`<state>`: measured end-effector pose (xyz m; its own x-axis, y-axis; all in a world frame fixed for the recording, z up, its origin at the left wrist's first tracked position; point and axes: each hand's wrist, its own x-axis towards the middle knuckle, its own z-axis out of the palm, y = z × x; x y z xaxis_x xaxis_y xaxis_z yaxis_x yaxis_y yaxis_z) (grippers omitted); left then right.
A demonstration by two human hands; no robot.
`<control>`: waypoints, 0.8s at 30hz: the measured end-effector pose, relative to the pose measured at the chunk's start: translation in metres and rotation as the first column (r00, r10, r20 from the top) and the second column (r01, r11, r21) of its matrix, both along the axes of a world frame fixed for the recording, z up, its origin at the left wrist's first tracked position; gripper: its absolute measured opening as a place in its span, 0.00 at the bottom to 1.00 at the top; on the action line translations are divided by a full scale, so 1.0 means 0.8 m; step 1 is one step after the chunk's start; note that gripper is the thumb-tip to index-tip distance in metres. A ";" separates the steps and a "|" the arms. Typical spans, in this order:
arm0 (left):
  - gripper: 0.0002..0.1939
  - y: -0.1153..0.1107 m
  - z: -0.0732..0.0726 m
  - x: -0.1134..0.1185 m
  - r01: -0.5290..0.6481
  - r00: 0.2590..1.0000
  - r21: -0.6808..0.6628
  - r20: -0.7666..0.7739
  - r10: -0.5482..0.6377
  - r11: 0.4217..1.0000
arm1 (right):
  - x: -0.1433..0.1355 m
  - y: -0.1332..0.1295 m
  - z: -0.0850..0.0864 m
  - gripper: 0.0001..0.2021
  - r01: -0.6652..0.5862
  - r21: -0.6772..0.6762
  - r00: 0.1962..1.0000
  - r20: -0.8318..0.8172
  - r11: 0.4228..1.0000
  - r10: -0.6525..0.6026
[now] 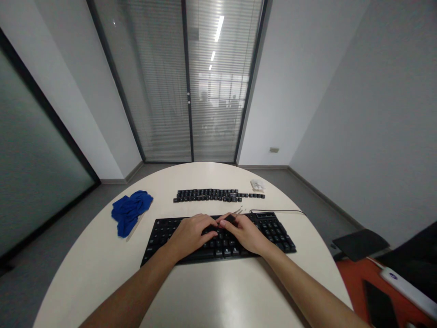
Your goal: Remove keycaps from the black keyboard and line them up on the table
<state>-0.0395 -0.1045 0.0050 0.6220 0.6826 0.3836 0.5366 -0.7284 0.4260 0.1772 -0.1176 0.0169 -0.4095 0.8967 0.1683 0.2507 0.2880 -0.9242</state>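
A black keyboard (211, 253) lies across the table in front of me; its left part looks partly bare, with few raised keys, while keys stand in the right block. My left hand (194, 232) rests over the middle of it, thumb apart from the bent fingers, fingertips close to those of the other hand. My right hand (247, 232) is closed, thumb and fingers pinching a small black piece (231, 218) just above the keys. Thin pale metal prongs (239, 210) show just beyond its fingers; whether they join the black piece I cannot tell.
Rows of loose black keycaps (208, 195) lie behind the keyboard. A crumpled blue cloth (131, 212) is at the left, a white crumpled item (257, 185) at the back right. The keyboard cable (283, 210) runs off the right edge of the round table (194, 296).
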 end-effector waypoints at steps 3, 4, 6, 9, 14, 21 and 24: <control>0.06 -0.001 0.001 0.000 0.012 1.000 0.018 -0.004 -0.012 1.000 | -0.001 0.002 -0.004 0.17 0.030 -0.017 0.999 -0.035 0.999 -0.030; 0.07 -0.002 0.002 0.000 0.019 1.000 0.028 -0.003 -0.019 0.999 | -0.002 0.003 -0.006 0.17 0.039 -0.024 0.998 -0.046 0.999 -0.040; 0.07 -0.002 0.003 -0.001 0.042 0.999 0.052 -0.001 -0.042 0.998 | -0.003 0.004 -0.009 0.18 0.055 -0.039 0.996 -0.069 0.998 -0.057; 0.07 -0.002 0.002 -0.002 0.074 0.997 0.094 -0.011 -0.073 0.993 | -0.004 0.004 -0.011 0.19 0.069 -0.064 0.992 -0.100 0.996 -0.075; 0.09 -0.001 -0.001 -0.004 0.100 0.995 0.164 -0.035 -0.096 0.981 | -0.006 0.003 -0.007 0.22 0.079 -0.096 0.991 -0.099 0.992 -0.088; 0.05 -0.005 0.006 -0.002 0.104 0.993 0.110 -0.075 -0.096 0.988 | -0.007 0.006 -0.011 0.22 0.111 -0.084 0.992 -0.057 0.990 -0.116; 0.04 -0.006 0.006 -0.001 0.027 0.999 0.061 -0.043 -0.024 0.998 | -0.004 0.008 -0.016 0.20 0.133 -0.052 0.991 -0.027 0.990 -0.134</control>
<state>-0.0404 -0.1091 0.0100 0.6556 0.6420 0.3976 0.5338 -0.7664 0.3573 0.1737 -0.1109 0.0045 -0.2810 0.9506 0.1322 0.2557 0.2069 -0.9444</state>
